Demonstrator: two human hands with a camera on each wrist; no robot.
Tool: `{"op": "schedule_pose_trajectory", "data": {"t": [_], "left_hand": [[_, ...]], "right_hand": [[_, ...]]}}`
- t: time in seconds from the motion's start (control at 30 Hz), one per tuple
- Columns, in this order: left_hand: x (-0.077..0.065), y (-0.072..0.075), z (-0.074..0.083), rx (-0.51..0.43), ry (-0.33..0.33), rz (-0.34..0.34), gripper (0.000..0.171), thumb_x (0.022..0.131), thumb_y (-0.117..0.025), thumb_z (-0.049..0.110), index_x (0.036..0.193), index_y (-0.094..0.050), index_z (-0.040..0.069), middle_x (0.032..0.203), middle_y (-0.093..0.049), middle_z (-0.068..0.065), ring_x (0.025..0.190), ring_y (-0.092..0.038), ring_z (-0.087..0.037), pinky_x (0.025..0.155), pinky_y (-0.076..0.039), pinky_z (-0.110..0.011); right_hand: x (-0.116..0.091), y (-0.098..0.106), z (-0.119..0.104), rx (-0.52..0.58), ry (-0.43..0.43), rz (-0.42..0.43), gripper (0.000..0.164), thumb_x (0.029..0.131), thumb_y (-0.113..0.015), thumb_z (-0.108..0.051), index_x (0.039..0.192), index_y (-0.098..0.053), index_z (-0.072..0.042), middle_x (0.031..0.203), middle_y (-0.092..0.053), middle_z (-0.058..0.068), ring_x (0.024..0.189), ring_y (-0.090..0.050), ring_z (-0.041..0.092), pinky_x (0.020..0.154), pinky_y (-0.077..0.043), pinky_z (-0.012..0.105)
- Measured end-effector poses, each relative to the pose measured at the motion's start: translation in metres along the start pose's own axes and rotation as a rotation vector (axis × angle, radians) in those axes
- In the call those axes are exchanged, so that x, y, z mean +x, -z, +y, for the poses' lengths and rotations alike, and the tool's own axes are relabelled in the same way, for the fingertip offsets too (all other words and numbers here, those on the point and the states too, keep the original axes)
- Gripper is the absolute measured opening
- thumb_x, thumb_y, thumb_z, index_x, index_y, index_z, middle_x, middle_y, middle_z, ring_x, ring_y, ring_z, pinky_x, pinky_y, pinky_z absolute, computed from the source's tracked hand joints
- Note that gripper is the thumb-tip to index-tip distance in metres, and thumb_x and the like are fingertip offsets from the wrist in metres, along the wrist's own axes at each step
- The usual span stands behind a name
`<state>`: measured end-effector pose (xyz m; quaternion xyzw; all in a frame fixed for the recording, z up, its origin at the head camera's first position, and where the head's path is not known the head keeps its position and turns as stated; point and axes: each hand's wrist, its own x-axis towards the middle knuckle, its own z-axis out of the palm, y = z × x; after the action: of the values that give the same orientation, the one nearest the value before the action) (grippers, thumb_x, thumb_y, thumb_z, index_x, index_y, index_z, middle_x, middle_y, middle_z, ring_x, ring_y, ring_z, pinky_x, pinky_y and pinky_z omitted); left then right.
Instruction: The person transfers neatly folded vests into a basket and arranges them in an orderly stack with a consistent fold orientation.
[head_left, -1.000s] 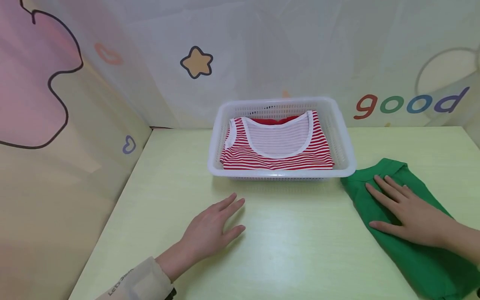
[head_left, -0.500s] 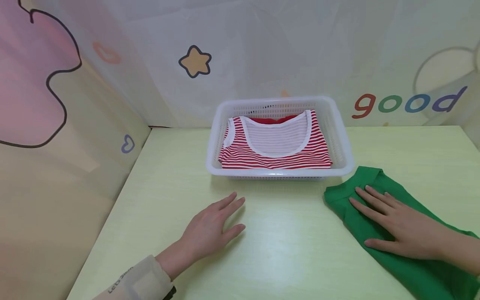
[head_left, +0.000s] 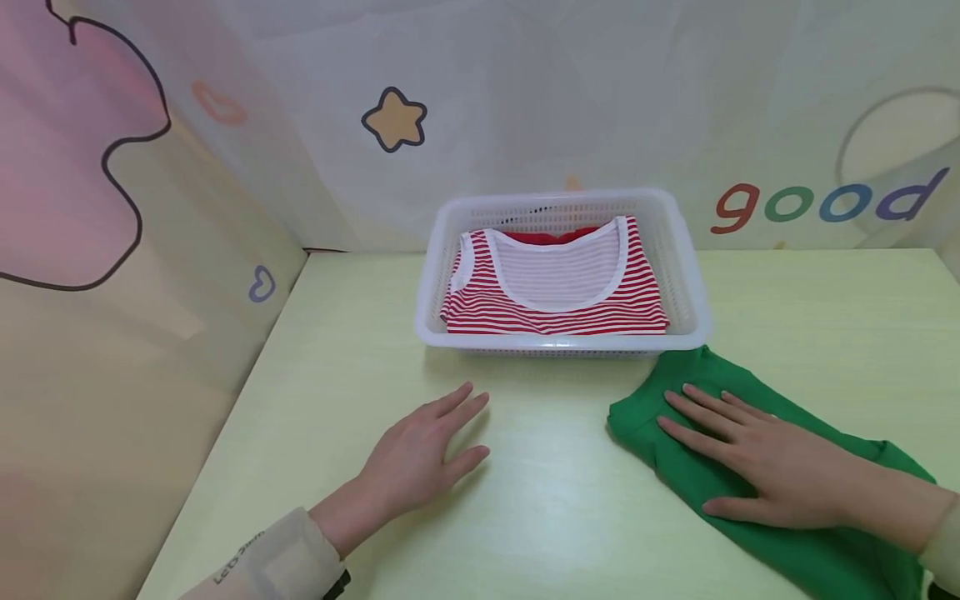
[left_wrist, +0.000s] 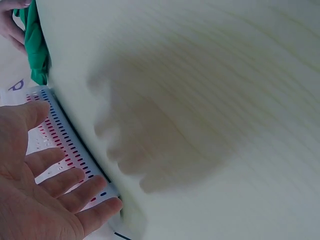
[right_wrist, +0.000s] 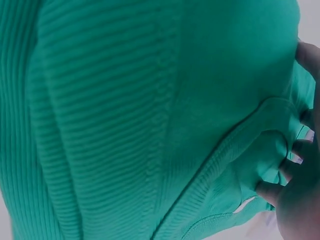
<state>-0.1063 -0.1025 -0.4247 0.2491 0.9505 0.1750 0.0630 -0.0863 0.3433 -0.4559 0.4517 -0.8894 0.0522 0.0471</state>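
A folded green garment lies slantwise on the right of the table, its upper end close to the basket's front right corner. Flat on top of it, fingers spread, rests my right hand. Ribbed green cloth fills most of the right wrist view, with the fingertips against it at the right edge. My left hand is held over the table left of centre with fingers extended and nothing in it. In the left wrist view its palm faces the camera, and its shadow falls on the tabletop.
A white plastic basket stands at the back middle. Inside lies a folded red-and-white striped top, with a red piece of cloth behind it. A printed backdrop rises behind the pale table and along its left side.
The right hand has slid the green garment leftward and somewhat toward me across the table. The left hand and the basket have stayed in place.
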Motion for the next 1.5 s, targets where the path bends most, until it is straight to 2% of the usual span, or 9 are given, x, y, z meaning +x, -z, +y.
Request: {"op": "schedule_pose_trajectory", "data": {"t": [0.2,0.5,0.83,0.93,1.0,1.07,1.17,1.33,1.5], "left_hand": [[-0.003,0.000,-0.001,0.005,0.008,0.002,0.061,0.102,-0.073,0.040,0.157,-0.056,0.020,0.165,-0.049,-0.008,0.141,-0.057,-0.036,0.102,-0.056,-0.057],[-0.007,-0.001,-0.005,-0.003,0.025,0.001,0.060,0.102,-0.074,0.039,0.156,-0.057,0.019,0.164,-0.050,-0.008,0.141,-0.058,-0.036,0.105,-0.055,-0.056],[-0.012,0.003,-0.007,0.006,0.056,-0.012,0.061,0.102,-0.074,0.038,0.157,-0.056,0.020,0.165,-0.049,-0.007,0.141,-0.057,-0.035,0.105,-0.055,-0.056],[-0.013,0.004,-0.007,0.009,0.065,-0.013,0.061,0.101,-0.075,0.038,0.157,-0.056,0.021,0.165,-0.049,-0.007,0.141,-0.057,-0.035,0.106,-0.055,-0.055],[-0.013,0.005,-0.007,0.009,0.069,-0.016,0.062,0.101,-0.075,0.038,0.157,-0.056,0.020,0.165,-0.049,-0.007,0.142,-0.057,-0.035,0.106,-0.054,-0.056],[-0.012,0.005,-0.007,0.010,0.073,-0.020,0.062,0.101,-0.075,0.038,0.158,-0.055,0.021,0.165,-0.048,-0.007,0.142,-0.057,-0.035,0.107,-0.054,-0.056],[-0.011,0.006,-0.008,0.010,0.076,-0.023,0.062,0.101,-0.075,0.038,0.158,-0.055,0.021,0.165,-0.048,-0.007,0.142,-0.057,-0.035,0.107,-0.054,-0.056],[-0.009,0.008,-0.008,0.009,0.072,-0.022,0.061,0.101,-0.075,0.038,0.158,-0.056,0.022,0.165,-0.049,-0.007,0.141,-0.057,-0.035,0.106,-0.055,-0.056],[-0.007,0.009,-0.005,-0.001,0.047,-0.012,0.061,0.101,-0.074,0.039,0.157,-0.056,0.021,0.165,-0.050,-0.006,0.141,-0.057,-0.036,0.105,-0.055,-0.056]], "right_hand": [[0.018,0.000,-0.005,0.003,0.051,-0.017,0.093,0.097,-0.069,-0.066,0.168,-0.036,-0.016,0.174,-0.030,0.013,0.166,0.004,0.018,0.128,0.011,0.022],[0.031,-0.001,-0.019,0.055,0.119,-0.054,0.091,0.099,-0.067,-0.064,0.169,-0.034,-0.017,0.175,-0.029,0.012,0.166,0.004,0.019,0.127,0.013,0.023],[0.062,-0.001,-0.035,0.091,0.203,-0.109,0.089,0.100,-0.065,-0.063,0.170,-0.032,-0.018,0.175,-0.029,0.009,0.159,-0.029,0.037,0.128,0.014,0.025],[0.073,-0.001,-0.040,0.121,0.202,-0.150,0.088,0.101,-0.064,-0.063,0.171,-0.029,-0.021,0.177,-0.025,0.006,0.160,-0.028,0.037,0.131,0.006,0.031],[0.080,-0.002,-0.042,0.131,0.207,-0.172,0.087,0.102,-0.063,-0.062,0.171,-0.028,-0.021,0.177,-0.025,0.006,0.161,-0.027,0.037,0.134,-0.010,0.043],[0.086,-0.001,-0.044,0.140,0.209,-0.192,0.087,0.101,-0.064,-0.060,0.171,-0.028,-0.022,0.177,-0.024,0.005,0.161,-0.027,0.036,0.129,-0.026,0.054],[0.093,0.000,-0.046,0.143,0.222,-0.214,0.087,0.101,-0.066,-0.058,0.171,-0.029,-0.021,0.177,-0.025,0.006,0.161,-0.027,0.037,0.119,-0.039,0.064],[0.095,0.003,-0.046,0.171,0.200,-0.249,0.086,0.101,-0.067,-0.055,0.171,-0.028,-0.024,0.177,-0.024,0.005,0.162,-0.025,0.038,0.120,-0.035,0.067],[0.083,0.013,-0.042,0.244,0.086,-0.248,0.082,0.103,-0.065,-0.057,0.171,-0.029,-0.028,0.177,-0.026,0.000,0.162,-0.025,0.036,0.121,-0.036,0.065]]}}
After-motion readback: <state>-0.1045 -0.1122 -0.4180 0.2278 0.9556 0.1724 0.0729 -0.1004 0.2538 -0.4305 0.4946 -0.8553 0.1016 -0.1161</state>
